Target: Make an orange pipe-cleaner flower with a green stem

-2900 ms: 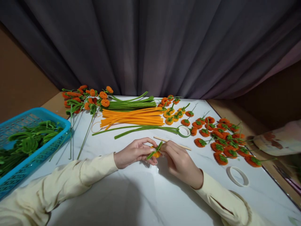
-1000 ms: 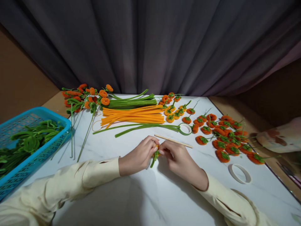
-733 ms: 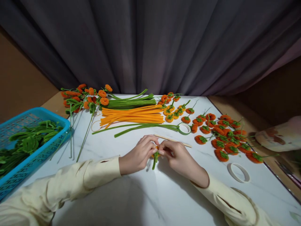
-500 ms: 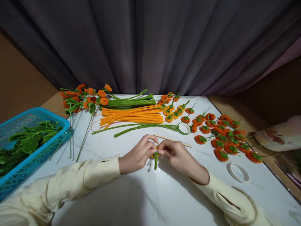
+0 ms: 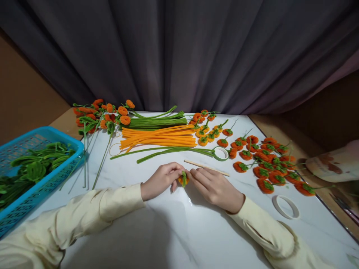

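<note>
Between my hands is a small yellow-orange pipe-cleaner flower (image 5: 183,180) with a green pipe-cleaner piece across its top. My left hand (image 5: 162,180) pinches its left side between thumb and fingers. At its right edge, my right hand (image 5: 213,185) has its fingers closed on the flower, back of the hand upward, so the fingertips are partly hidden. Just beyond my right hand lies a thin wooden stick (image 5: 206,167). Behind it are long green pipe cleaners (image 5: 168,150) and a bundle of orange pipe cleaners (image 5: 158,136).
A blue basket (image 5: 60,138) of green pieces stands at left. Finished-looking stemmed orange flowers (image 5: 123,111) lie at back left. Orange flower heads (image 5: 265,185) spread across the right, near yellow ones (image 5: 202,140). Tape rolls (image 5: 221,153) and a white ring (image 5: 286,207) lie on the table.
The flower has turned, and the green piece that hung down toward me now lies across its top. My right hand has rolled palm-down, fingers extended toward the flower.
</note>
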Demonstrator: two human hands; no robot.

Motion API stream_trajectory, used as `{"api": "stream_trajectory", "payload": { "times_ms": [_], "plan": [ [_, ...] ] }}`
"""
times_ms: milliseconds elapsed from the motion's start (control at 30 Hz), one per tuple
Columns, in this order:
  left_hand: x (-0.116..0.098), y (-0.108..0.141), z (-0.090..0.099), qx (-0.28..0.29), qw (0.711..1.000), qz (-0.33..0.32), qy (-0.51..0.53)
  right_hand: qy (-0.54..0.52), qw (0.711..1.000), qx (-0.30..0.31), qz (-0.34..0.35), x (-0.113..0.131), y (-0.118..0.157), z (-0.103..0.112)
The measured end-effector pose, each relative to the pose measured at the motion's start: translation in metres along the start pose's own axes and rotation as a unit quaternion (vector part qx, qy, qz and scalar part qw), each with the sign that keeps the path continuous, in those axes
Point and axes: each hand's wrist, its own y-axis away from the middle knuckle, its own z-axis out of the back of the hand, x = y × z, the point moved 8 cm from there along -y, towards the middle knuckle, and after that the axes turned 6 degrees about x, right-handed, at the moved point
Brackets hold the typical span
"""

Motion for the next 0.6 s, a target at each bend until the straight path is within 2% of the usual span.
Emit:
{"api": "stream_trajectory", "payload": {
  "times_ms": [100,233,467,533,600],
  "plan": [
    [0.000,0.000,0.001,-0.002,1.000,-0.002,0.004,0.015,1.000,-0.004,0.018,0.002,0.000,0.000],
    [0.000,0.000,0.000,-0.002,1.000,-0.022,-0.015,0.005,1.000,0.020,-0.007,0.000,-0.001,-0.005],
    [-0.015,0.005,-0.003,-0.012,0.993,-0.104,-0.060,0.001,0.999,0.029,-0.021,0.002,0.000,-0.009],
    [-0.015,0.004,-0.001,-0.022,0.993,-0.101,-0.054,-0.003,0.999,0.029,-0.023,0.000,0.001,-0.011],
    [-0.009,0.002,0.001,-0.029,0.997,-0.068,-0.016,-0.020,0.999,0.018,-0.046,-0.005,0.002,-0.012]
  ]
}}
